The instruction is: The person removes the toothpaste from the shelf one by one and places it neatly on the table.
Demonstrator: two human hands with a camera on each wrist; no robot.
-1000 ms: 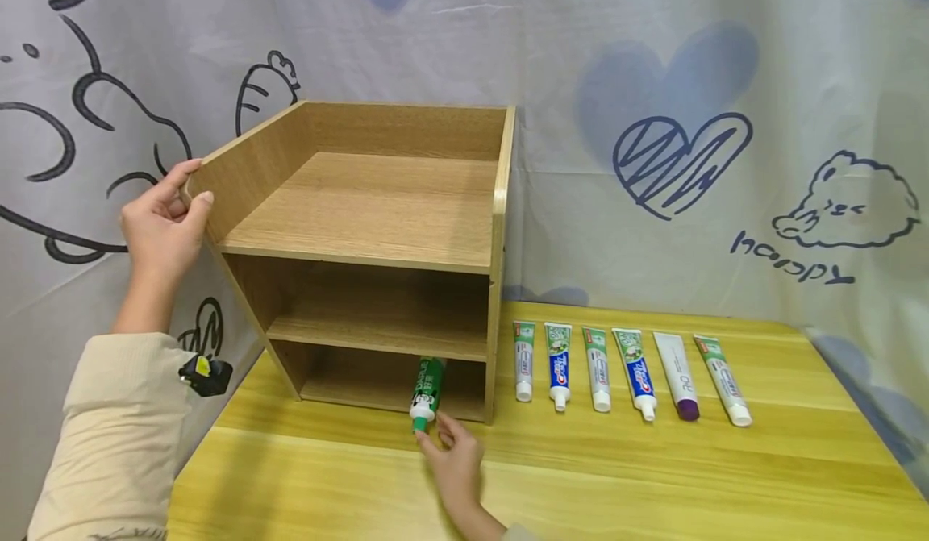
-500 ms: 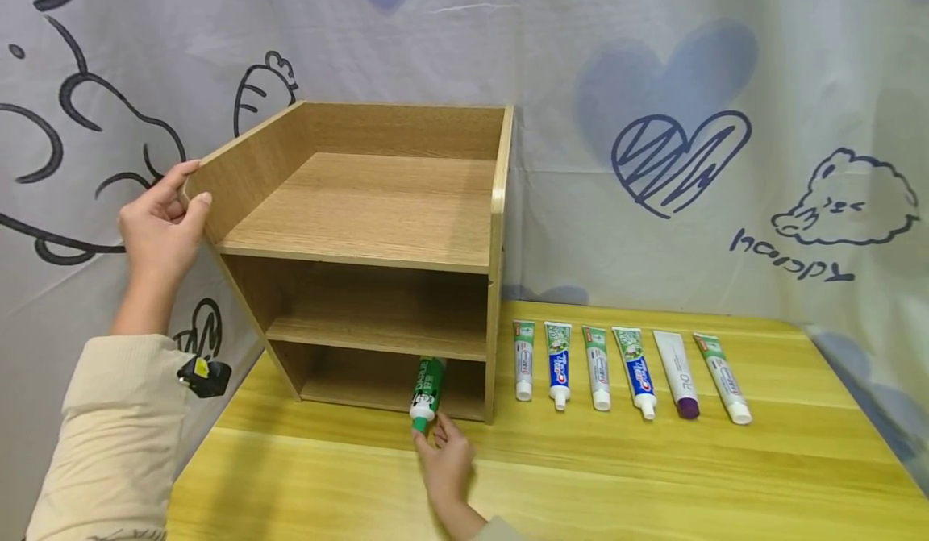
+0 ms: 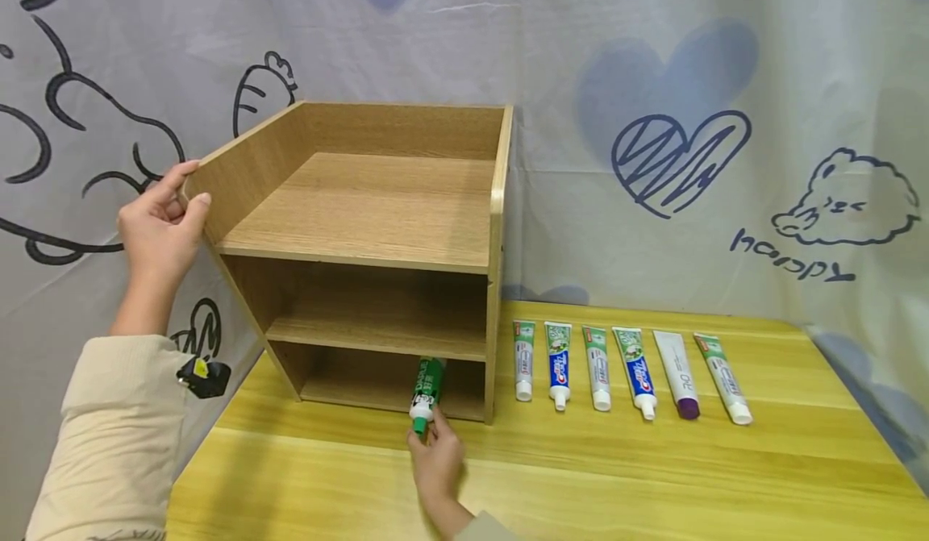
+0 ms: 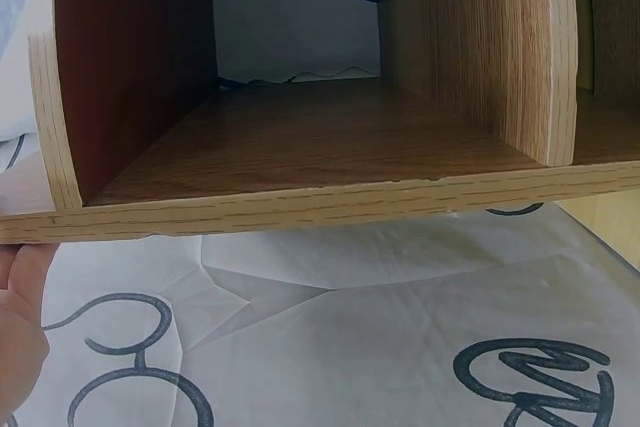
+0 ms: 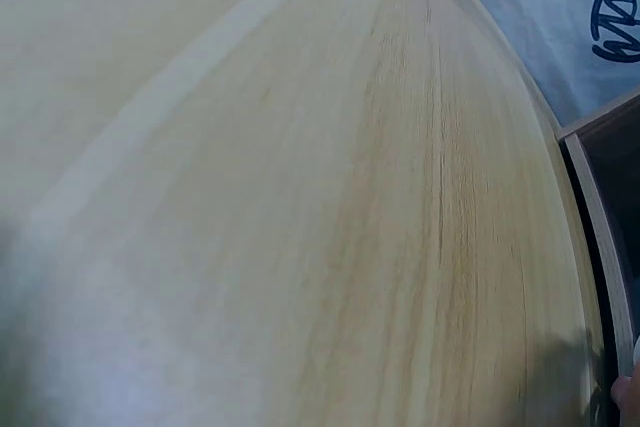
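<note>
A wooden desk shelf [image 3: 406, 257] with an open top and two compartments below stands on the table. My left hand [image 3: 161, 222] grips the upper front edge of its left side panel, thumb in front; at the edge of the left wrist view, part of that hand [image 4: 18, 332] shows against the panel. A green toothpaste tube [image 3: 429, 381] lies in the lower compartment, its green cap sticking out at the front. My right hand [image 3: 439, 456] pinches the tube near the cap, thumb on the left and finger on the right. Only a fingertip [image 5: 627, 395] appears in the right wrist view.
Right of the shelf, several toothpaste tubes lie in a row, caps toward me, among them a blue-and-green tube [image 3: 559, 364] and a white tube with a purple cap [image 3: 676, 373]. The yellow wooden table [image 3: 617, 484] meets a printed curtain [image 3: 566, 226] behind.
My right hand has shifted slightly left and its fingers sit closer around the tube's cap end. The tube has barely moved. My left hand stays on the shelf's side panel.
</note>
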